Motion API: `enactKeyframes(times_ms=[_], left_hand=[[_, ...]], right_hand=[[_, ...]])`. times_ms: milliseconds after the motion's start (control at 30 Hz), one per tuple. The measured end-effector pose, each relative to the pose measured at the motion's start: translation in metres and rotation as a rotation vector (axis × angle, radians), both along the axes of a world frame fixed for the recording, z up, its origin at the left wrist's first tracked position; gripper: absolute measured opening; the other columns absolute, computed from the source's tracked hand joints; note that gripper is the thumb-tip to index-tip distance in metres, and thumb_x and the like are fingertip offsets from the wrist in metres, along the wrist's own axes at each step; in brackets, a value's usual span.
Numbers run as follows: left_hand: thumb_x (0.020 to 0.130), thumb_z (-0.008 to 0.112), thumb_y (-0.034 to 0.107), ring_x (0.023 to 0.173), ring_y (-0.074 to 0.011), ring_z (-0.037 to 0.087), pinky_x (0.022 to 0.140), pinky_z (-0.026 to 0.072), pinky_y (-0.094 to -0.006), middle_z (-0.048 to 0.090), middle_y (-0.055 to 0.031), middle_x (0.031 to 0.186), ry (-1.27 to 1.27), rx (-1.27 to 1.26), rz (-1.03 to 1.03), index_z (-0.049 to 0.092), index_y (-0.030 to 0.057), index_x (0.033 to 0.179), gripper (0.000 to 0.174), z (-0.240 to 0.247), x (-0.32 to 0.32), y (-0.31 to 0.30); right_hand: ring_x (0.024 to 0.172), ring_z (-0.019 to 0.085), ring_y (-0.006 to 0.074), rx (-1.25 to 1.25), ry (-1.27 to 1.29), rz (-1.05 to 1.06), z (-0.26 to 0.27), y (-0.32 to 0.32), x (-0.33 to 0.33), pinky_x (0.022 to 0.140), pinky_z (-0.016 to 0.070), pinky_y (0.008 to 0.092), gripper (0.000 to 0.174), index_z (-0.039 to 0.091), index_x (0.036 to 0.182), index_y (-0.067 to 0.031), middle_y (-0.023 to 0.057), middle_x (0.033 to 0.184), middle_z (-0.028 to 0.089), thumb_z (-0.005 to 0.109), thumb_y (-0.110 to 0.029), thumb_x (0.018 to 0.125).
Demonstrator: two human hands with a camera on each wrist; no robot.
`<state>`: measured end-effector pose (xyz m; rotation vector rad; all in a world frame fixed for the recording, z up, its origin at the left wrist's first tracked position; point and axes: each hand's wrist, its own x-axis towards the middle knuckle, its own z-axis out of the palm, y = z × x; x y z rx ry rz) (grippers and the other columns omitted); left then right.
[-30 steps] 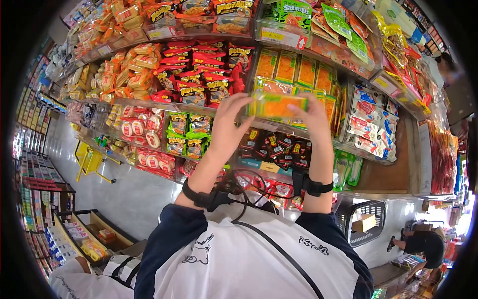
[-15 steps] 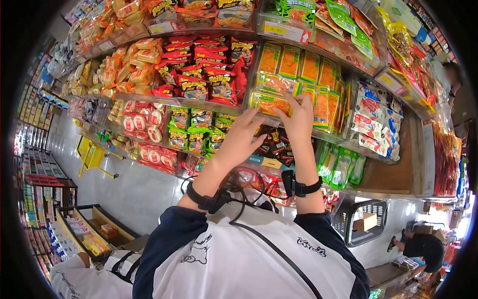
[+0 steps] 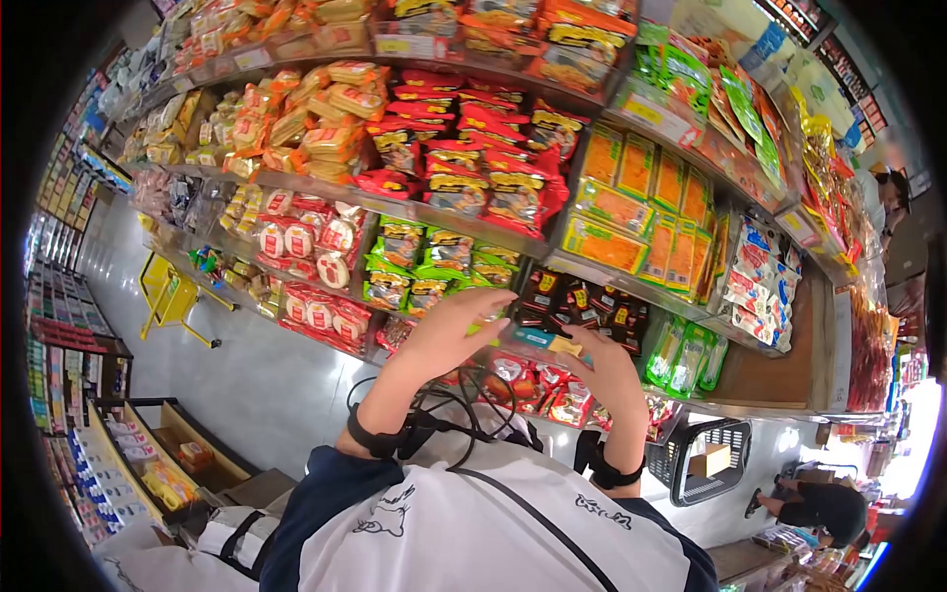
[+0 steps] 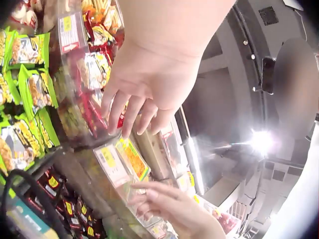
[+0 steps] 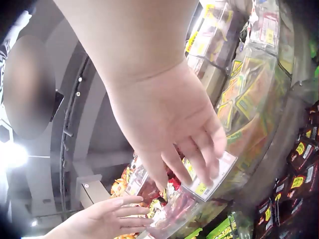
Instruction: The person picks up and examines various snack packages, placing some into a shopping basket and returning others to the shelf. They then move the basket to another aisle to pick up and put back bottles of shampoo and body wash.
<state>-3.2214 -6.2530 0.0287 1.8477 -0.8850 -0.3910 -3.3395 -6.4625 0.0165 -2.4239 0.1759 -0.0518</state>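
Observation:
Held in front of the lower shelf in the head view, my left hand (image 3: 456, 333) has nothing in it, its fingers loosely extended near the green snack packets (image 3: 430, 259). A little to its right my right hand (image 3: 610, 373) is also bare, below the bin of dark packets (image 3: 582, 308). Past both hands, a flat orange packet with a yellow-green border (image 3: 604, 244) lies at the front of a clear bin among similar orange packets (image 3: 636, 163). In the left wrist view the fingers of the left hand (image 4: 154, 82) hang relaxed, as do those of the right hand (image 5: 164, 107) in the right wrist view.
Red noodle-snack packets (image 3: 459, 158) fill the bin to the left. White-and-blue packets (image 3: 760, 281) and green packets (image 3: 686, 355) sit right. A black basket (image 3: 702, 462) stands on the floor. Cables (image 3: 444, 395) hang before my chest. Another person (image 3: 829, 508) bends at the far right.
The orange packet went from between both hands down into the front of the bin. Both hands let go and drew back toward the body. The head view turned, shifting the shelves rightward.

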Motion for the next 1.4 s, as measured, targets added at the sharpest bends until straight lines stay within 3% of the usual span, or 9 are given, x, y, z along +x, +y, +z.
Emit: enactKeyframes(times_ms=[100, 367, 600, 833, 1133, 1233, 1267, 1333, 1400], left_hand=[[0.083, 0.050, 0.012, 0.096, -0.0263, 0.055, 0.082, 0.0420, -0.0324, 0.058, -0.0135, 0.104, -0.050, -0.041, 0.073, 0.052, 0.0009, 0.107, 0.026, -0.007, 0.016, 0.054], [0.085, 0.045, 0.011, 0.088, -0.0213, 0.057, 0.078, 0.0431, -0.0304, 0.059, -0.0127, 0.096, -0.052, -0.192, 0.326, 0.053, 0.0003, 0.103, 0.023, -0.021, 0.075, 0.292], [0.087, 0.043, 0.013, 0.088, -0.0126, 0.056, 0.079, 0.0401, -0.0254, 0.060, -0.0057, 0.093, 0.073, -0.560, 1.001, 0.054, 0.0041, 0.104, 0.022, -0.036, 0.074, 0.521], [0.087, 0.043, 0.010, 0.087, -0.0139, 0.056, 0.079, 0.0400, -0.0256, 0.061, -0.0068, 0.091, 0.173, -0.643, 1.425, 0.054, 0.0015, 0.102, 0.020, -0.044, 0.024, 0.640], [0.087, 0.045, 0.012, 0.083, -0.0144, 0.056, 0.076, 0.0410, -0.0262, 0.062, -0.0099, 0.090, 0.293, -0.571, 1.645, 0.053, 0.0010, 0.101, 0.020, -0.106, 0.052, 0.779], [0.088, 0.042, 0.011, 0.088, -0.0191, 0.059, 0.080, 0.0420, -0.0277, 0.062, -0.0136, 0.090, 0.496, -0.793, 1.703, 0.053, -0.0006, 0.099, 0.019, -0.121, 0.098, 0.848], [0.087, 0.042, 0.011, 0.087, -0.0195, 0.060, 0.080, 0.0422, -0.0279, 0.062, -0.0141, 0.090, 0.381, -0.729, 1.754, 0.053, -0.0009, 0.098, 0.019, -0.117, 0.125, 0.874], [0.087, 0.041, 0.010, 0.087, -0.0203, 0.060, 0.080, 0.0425, -0.0283, 0.062, -0.0152, 0.089, 0.228, -0.563, 1.848, 0.052, -0.0014, 0.096, 0.018, -0.091, 0.157, 0.918], [0.087, 0.040, 0.008, 0.086, -0.0204, 0.060, 0.081, 0.0425, -0.0288, 0.062, -0.0149, 0.089, 0.061, -0.524, 1.864, 0.052, -0.0014, 0.095, 0.018, -0.070, 0.182, 0.960]], right_hand=[[0.087, 0.055, 0.0322, -0.140, 0.053, 0.040, -0.005, 0.042, 0.018, 0.075, 0.0433, 0.0357, 0.041, 0.051, 0.112, -0.0049, 0.0165, 0.097, 0.057, 0.059, -0.025, 0.077], [0.103, 0.049, 0.0325, -0.236, 0.139, 0.333, -0.011, 0.269, 0.134, 0.086, 0.0393, 0.0359, 0.050, 0.044, 0.120, -0.0061, 0.0178, 0.112, 0.052, 0.057, -0.028, 0.078], [0.102, 0.049, 0.0322, -0.136, 0.134, 1.025, 0.003, 0.485, 0.219, 0.086, 0.0394, 0.0362, 0.047, 0.045, 0.118, -0.0020, 0.0208, 0.108, 0.053, 0.058, -0.022, 0.077], [0.085, 0.054, 0.0345, -0.200, -0.056, 1.217, -0.002, 0.620, 0.276, 0.073, 0.0432, 0.0392, 0.041, 0.048, 0.110, -0.0031, 0.0185, 0.092, 0.056, 0.058, -0.026, 0.077], [0.097, 0.052, 0.0333, -0.133, 0.275, 1.425, -0.081, 0.804, 0.403, 0.083, 0.0410, 0.0360, 0.046, 0.049, 0.112, -0.0006, 0.0193, 0.106, 0.055, 0.058, -0.030, 0.078], [0.092, 0.054, 0.0326, -0.091, 0.424, 1.435, -0.142, 0.882, 0.471, 0.079, 0.0426, 0.0362, 0.047, 0.049, 0.111, 0.0004, 0.0194, 0.101, 0.056, 0.059, -0.032, 0.077], [0.090, 0.054, 0.0327, -0.120, 0.175, 1.534, -0.170, 0.903, 0.493, 0.077, 0.0433, 0.0363, 0.047, 0.050, 0.111, -0.0009, 0.0195, 0.099, 0.057, 0.058, -0.032, 0.078], [0.095, 0.052, 0.0358, -0.382, 0.241, 1.462, -0.129, 0.954, 0.521, 0.083, 0.0413, 0.0396, 0.050, 0.047, 0.116, -0.0029, 0.0209, 0.104, 0.055, 0.056, -0.035, 0.078], [0.095, 0.052, 0.0348, -0.245, 0.172, 1.420, -0.122, 0.986, 0.550, 0.082, 0.0412, 0.0390, 0.049, 0.046, 0.116, -0.0029, 0.0205, 0.105, 0.054, 0.055, -0.033, 0.078]])
